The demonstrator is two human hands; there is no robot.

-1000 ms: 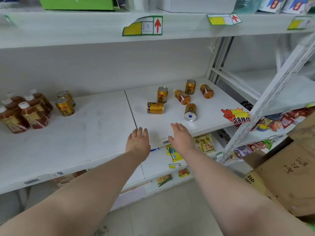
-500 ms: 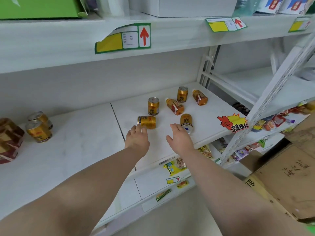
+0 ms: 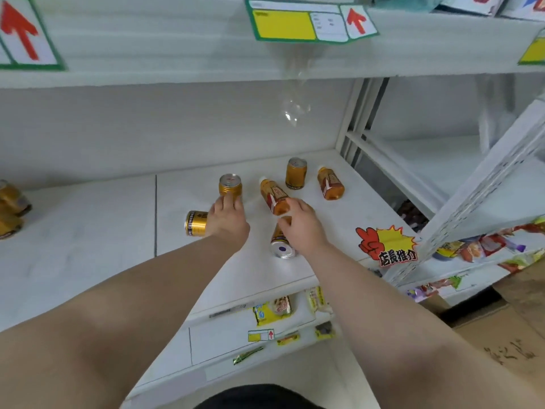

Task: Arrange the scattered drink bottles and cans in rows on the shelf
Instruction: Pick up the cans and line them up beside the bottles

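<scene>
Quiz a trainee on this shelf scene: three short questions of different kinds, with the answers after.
1. True or false: both amber plastic tea bottles lie on their sides.
2. Right of the seam in the white shelf board, how many gold metal drink cans stand upright? A one, B two, C four.
3. Name what the right hand grips.
Key: 1 true; 2 B; 3 the nearer tea bottle, at its base.
</scene>
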